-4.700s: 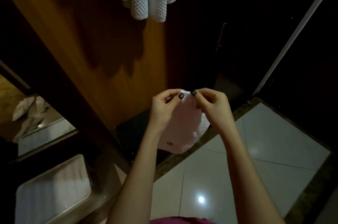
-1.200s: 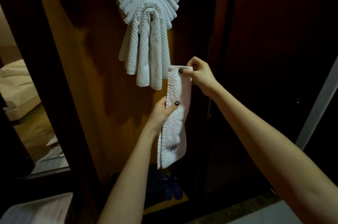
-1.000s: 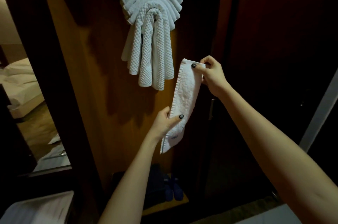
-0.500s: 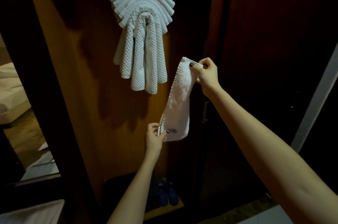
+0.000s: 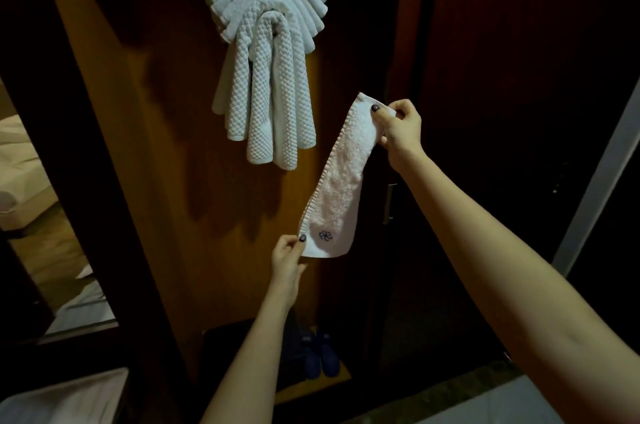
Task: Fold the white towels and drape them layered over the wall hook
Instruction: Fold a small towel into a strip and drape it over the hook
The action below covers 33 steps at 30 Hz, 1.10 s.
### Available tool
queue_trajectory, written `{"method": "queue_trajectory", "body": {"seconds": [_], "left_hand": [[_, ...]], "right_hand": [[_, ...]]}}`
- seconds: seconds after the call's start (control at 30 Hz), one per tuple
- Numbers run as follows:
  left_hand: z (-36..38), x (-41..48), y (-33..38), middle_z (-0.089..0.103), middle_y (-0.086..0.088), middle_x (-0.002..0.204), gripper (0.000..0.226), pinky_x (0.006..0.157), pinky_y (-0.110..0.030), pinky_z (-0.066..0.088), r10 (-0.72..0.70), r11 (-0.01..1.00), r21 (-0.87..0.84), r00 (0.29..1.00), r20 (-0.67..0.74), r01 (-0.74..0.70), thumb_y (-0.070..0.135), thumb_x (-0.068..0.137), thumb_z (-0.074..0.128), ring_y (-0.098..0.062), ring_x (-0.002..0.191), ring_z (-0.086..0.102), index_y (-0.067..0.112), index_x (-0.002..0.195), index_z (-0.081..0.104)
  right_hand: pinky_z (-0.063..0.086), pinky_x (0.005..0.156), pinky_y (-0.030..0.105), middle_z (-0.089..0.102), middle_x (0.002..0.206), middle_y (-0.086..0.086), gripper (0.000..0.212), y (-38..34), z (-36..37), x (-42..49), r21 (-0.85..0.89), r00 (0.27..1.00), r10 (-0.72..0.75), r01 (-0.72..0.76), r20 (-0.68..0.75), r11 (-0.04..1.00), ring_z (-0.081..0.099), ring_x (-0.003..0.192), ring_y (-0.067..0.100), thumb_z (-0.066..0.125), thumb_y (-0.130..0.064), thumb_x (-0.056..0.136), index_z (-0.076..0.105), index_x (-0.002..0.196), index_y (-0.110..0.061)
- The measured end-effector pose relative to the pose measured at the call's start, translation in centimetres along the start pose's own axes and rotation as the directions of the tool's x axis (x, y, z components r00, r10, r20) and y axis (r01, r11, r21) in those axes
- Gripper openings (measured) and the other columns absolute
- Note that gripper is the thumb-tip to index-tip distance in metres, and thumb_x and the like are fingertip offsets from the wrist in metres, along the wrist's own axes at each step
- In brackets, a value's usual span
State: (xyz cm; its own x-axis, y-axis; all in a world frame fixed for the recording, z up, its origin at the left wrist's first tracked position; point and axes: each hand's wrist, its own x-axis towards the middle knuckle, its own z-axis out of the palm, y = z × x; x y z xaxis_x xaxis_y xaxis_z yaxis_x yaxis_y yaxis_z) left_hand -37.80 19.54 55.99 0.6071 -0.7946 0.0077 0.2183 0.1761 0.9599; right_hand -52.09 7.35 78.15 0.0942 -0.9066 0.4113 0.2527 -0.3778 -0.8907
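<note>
A small white towel [image 5: 341, 177], folded into a narrow strip with a blue emblem near its lower end, is stretched slantwise between my hands. My right hand [image 5: 398, 130] pinches its top end. My left hand [image 5: 287, 257] pinches its lower left corner. Up and to the left, a stack of white towels [image 5: 263, 52] hangs layered over the wall hook on the wooden panel [image 5: 156, 153]; the hook itself is hidden under them. The strip hangs below and right of that stack, apart from it.
A dark door with a metal handle [image 5: 388, 203] stands right of the panel. Blue slippers [image 5: 320, 354] sit on a low shelf below. At left a mirror [image 5: 31, 215] reflects a bed; a white tray [image 5: 62, 399] lies bottom left.
Earlier both hands pinched the towel low near the floor. It has since been raised beside the hanging stack, and my left hand slid down from its middle to its lower corner.
</note>
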Motion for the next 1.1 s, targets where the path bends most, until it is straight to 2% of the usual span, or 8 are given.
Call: {"method": "queue_trajectory", "body": {"seconds": [0.13, 0.33, 0.47, 0.53, 0.73, 0.87, 1.0, 1.1], "left_hand": [[-1.2, -0.1, -0.3, 0.065, -0.004, 0.091, 0.012, 0.082, -0.036, 0.046, -0.029, 0.982, -0.189, 0.999, -0.018, 0.025, 0.014, 0.099, 0.053, -0.017, 0.087, 0.06, 0.014, 0.087, 0.055], [-2.1, -0.9, -2.0, 0.066, 0.002, 0.081, 0.008, 0.075, -0.029, 0.044, 0.04, 0.971, 0.226, 0.984, 0.171, -0.079, 0.012, 0.087, 0.07, -0.013, 0.08, 0.058, 0.013, 0.086, 0.062], [-2.3, -0.9, -1.8, 0.046, -0.007, 0.073, 0.022, 0.062, -0.026, 0.034, 0.086, 0.95, 0.283, 0.981, 0.175, -0.134, 0.009, 0.085, 0.071, -0.017, 0.069, 0.041, 0.009, 0.077, 0.051], [-2.9, -0.8, -1.7, 0.044, -0.007, 0.073, 0.022, 0.06, -0.024, 0.031, 0.072, 0.965, 0.236, 0.984, 0.163, -0.11, 0.01, 0.087, 0.069, -0.017, 0.069, 0.039, 0.009, 0.078, 0.05], [-4.1, -1.0, -1.6, 0.07, 0.004, 0.088, 0.006, 0.072, -0.03, 0.04, -0.075, 0.995, -0.066, 0.993, 0.087, 0.081, 0.013, 0.095, 0.057, -0.013, 0.084, 0.062, 0.017, 0.09, 0.055], [-3.9, -0.8, -1.3, 0.069, -0.004, 0.109, 0.02, 0.079, -0.03, 0.044, -0.122, 0.958, -0.255, 0.991, 0.047, 0.13, 0.007, 0.095, 0.054, -0.015, 0.095, 0.064, 0.015, 0.113, 0.058], [-4.1, -0.8, -1.8, 0.065, -0.012, 0.123, 0.024, 0.085, -0.027, 0.045, -0.173, 0.933, -0.31, 0.983, 0.065, 0.185, 0.009, 0.095, 0.056, -0.016, 0.097, 0.065, 0.009, 0.118, 0.062], [-4.4, -0.6, -2.2, 0.055, -0.009, 0.136, 0.028, 0.097, -0.043, 0.044, -0.221, 0.873, -0.431, 0.973, 0.065, 0.227, 0.018, 0.096, 0.057, -0.02, 0.115, 0.055, 0.015, 0.124, 0.055]], "right_hand": [[0.047, 0.074, 0.045, 0.05, 0.09, 0.015, 0.027, 1.1, -0.4, -0.1, -0.01, 1.0, 0.01, -0.01, 0.003, 1.0, 0.055, 0.086, 0.028, 0.061, -0.004, 0.092, 0.042, 0.076, -0.015], [0.045, 0.064, 0.038, 0.05, 0.089, 0.014, 0.026, 1.9, 0.2, -0.2, -0.03, 0.999, 0.009, -0.008, 0.04, 1.0, 0.055, 0.085, 0.028, 0.06, -0.004, 0.092, 0.042, 0.077, -0.015], [0.047, 0.067, 0.041, 0.05, 0.085, 0.01, 0.025, 1.9, 0.7, -0.2, -0.059, 0.999, -0.012, 0.014, 0.043, 0.998, 0.054, 0.084, 0.028, 0.061, -0.004, 0.091, 0.043, 0.078, -0.015], [0.049, 0.072, 0.044, 0.052, 0.09, 0.012, 0.024, 2.0, 0.5, 0.0, -0.078, 0.999, -0.015, 0.018, 0.037, 0.997, 0.055, 0.086, 0.028, 0.062, -0.005, 0.091, 0.044, 0.078, -0.015], [0.035, 0.055, 0.031, 0.045, 0.075, 0.008, 0.028, 3.6, 0.2, 0.2, -0.076, 1.0, -0.002, 0.003, 0.015, 0.997, 0.046, 0.07, 0.021, 0.061, -0.005, 0.092, 0.041, 0.074, -0.016], [0.042, 0.064, 0.039, 0.048, 0.082, 0.01, 0.027, 3.7, 0.7, 0.3, -0.012, 0.999, 0.043, -0.043, 0.028, 0.999, 0.051, 0.078, 0.024, 0.061, -0.007, 0.093, 0.042, 0.076, -0.016], [0.041, 0.056, 0.029, 0.048, 0.076, 0.003, 0.027, 3.9, 1.0, 0.2, 0.018, 0.996, 0.068, -0.069, 0.051, 0.997, 0.051, 0.068, 0.015, 0.062, -0.008, 0.092, 0.043, 0.077, -0.016], [0.046, 0.056, 0.029, 0.05, 0.078, 0.002, 0.026, 4.7, 0.7, -0.1, 0.026, 0.994, 0.088, -0.09, 0.061, 0.996, 0.055, 0.07, 0.013, 0.063, -0.008, 0.092, 0.043, 0.077, -0.016]]}}
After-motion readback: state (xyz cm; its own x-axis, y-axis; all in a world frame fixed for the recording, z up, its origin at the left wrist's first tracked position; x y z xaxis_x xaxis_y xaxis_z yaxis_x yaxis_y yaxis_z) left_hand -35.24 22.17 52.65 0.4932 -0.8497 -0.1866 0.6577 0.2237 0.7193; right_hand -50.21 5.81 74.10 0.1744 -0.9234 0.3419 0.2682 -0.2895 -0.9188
